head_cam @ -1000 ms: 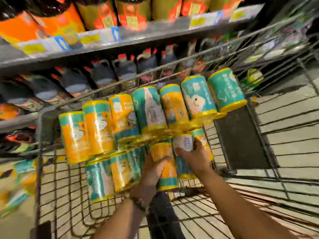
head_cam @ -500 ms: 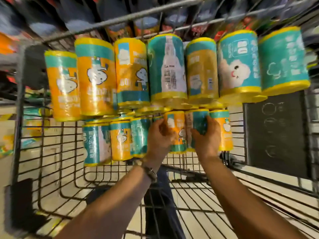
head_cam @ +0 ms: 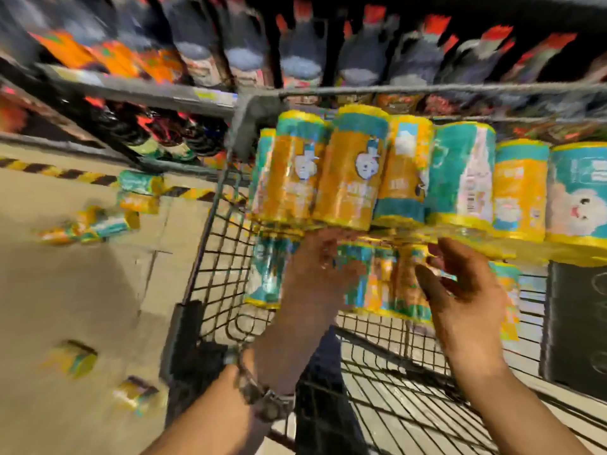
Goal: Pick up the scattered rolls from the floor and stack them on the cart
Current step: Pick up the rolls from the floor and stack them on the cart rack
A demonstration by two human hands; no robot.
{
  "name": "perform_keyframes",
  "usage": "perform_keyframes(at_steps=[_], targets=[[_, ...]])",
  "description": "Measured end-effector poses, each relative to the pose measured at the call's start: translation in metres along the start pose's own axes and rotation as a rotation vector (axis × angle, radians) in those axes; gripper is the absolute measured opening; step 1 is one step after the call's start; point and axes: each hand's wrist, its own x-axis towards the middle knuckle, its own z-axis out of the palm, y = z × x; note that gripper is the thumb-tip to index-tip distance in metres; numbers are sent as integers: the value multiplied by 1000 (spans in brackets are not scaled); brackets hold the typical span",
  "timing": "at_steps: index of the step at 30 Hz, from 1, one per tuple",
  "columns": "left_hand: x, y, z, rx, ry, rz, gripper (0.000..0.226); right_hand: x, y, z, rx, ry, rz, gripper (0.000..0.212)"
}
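Yellow-and-teal rolls stand in two rows inside the wire cart. The upper row runs along the far side and the lower row sits in front of it. My left hand lies against the lower row with its fingers pointing up; blur hides their tips. My right hand hovers just in front of the same row, fingers spread and loose, holding nothing. More rolls lie scattered on the floor to the left: one by the striped line, one further left and two nearer me.
Store shelves full of dark bottles run along the back, close behind the cart. A yellow-and-black striped line marks the tan floor by the shelf base. A dark panel stands at the cart's right end.
The view has swung left, bringing the floor and its scattered rolls into sight. My right hand has come off the lower-row rolls and spread its fingers; my left hand stays against them.
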Motion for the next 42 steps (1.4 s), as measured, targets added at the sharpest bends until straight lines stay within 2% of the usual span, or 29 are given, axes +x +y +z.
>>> perform_keyframes(at_steps=[4, 10, 12, 15, 19, 24, 28, 30, 34, 38, 40, 42], targets=[[-29, 34, -95, 72, 79, 123, 36, -34, -67, 69, 116, -187, -116, 32], [-55, 59, -245, 78, 199, 181, 41, -92, -154, 214, 171, -360, -250, 36], [-50, 49, -296, 79, 271, 157, 43, -108, -165, 263, 139, -434, -219, 31], [-38, 27, -364, 125, 343, 96, 45, -131, -161, 334, 57, -499, -134, 42], [-10, -12, -430, 269, 346, -6, 50, -136, -107, 403, -150, -543, 9, 32], [41, -62, -476, 442, 301, -139, 57, -105, -18, 443, -423, -493, 247, 23], [95, -101, -503, 664, 229, -223, 60, -73, 40, 460, -518, -430, 395, 30], [136, -123, -517, 735, 210, -211, 61, -51, 75, 470, -568, -443, 388, 31], [223, -175, -552, 934, 209, -203, 60, -10, 150, 487, -644, -457, 529, 34], [313, -232, -595, 1181, 143, -169, 70, 26, 228, 502, -802, -396, 586, 45], [357, -256, -615, 1343, 153, -134, 78, 39, 266, 509, -881, -377, 643, 54], [395, -272, -634, 1420, 238, -127, 89, 48, 303, 515, -870, -359, 681, 63]])
